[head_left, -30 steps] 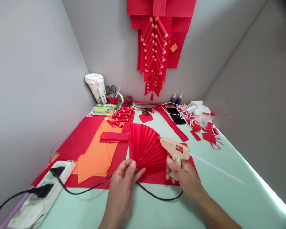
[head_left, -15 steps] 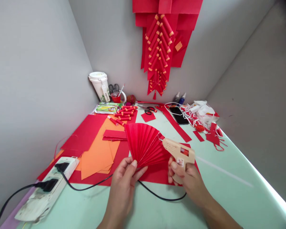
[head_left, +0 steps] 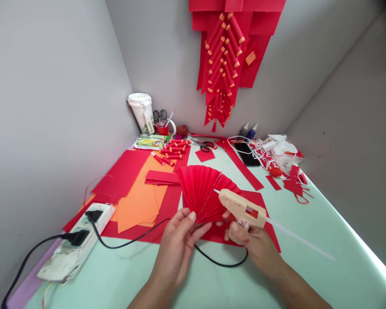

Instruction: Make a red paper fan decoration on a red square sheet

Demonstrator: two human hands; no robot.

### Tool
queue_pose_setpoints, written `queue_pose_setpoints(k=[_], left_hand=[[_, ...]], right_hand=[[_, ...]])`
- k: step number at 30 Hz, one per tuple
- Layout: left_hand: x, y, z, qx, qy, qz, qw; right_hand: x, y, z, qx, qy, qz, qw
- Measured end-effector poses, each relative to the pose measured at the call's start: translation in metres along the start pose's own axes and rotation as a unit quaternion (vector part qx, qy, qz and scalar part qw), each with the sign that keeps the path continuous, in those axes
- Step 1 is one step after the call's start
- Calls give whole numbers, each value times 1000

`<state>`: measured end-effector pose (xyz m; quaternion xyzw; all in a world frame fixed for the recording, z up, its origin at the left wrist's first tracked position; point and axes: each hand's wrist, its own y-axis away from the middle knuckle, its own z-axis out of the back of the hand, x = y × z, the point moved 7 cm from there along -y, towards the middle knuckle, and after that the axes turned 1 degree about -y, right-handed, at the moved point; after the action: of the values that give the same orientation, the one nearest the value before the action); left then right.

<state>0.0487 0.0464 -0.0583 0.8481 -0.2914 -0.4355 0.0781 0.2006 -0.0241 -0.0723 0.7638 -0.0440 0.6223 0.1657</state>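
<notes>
My left hand pinches the gathered bottom point of a pleated red paper fan between thumb and fingers. The fan is spread into a wide arc, and a thin line of glue runs up one of its pleats. In my right hand is a cream-coloured hot glue gun, its nozzle pointing left over the fan's pleats. A long translucent glue stick sticks out of the gun's back. Some of my right fingers reach behind the fan's lower right edge.
A white power strip with black plugs lies at the left. Red and orange paper sheets spread under and beside the fan. Behind are small red paper rolls, scissors, a phone, and a firecracker decoration on the wall.
The glue gun's nozzle has moved from the fan's outer edge down and away from the glue line. Some right fingers now reach to the fan's edge. The whole view has shifted slightly.
</notes>
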Motion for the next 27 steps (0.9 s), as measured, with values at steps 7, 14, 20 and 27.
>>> queue_pose_setpoints(k=[7,14,20,27], left_hand=[[-3,1,-1,28,-67,-24,997],[-14,-4,12,-41,-65,-70,995],[-21,-4,20,-78,-49,-122,988],[-21,-6,25,-102,-44,-122,986]], right_hand=[[7,-5,6,22,-77,34,996],[10,2,-1,104,-30,25,994],[8,14,-8,135,101,-28,985],[16,17,-12,134,197,-41,970]])
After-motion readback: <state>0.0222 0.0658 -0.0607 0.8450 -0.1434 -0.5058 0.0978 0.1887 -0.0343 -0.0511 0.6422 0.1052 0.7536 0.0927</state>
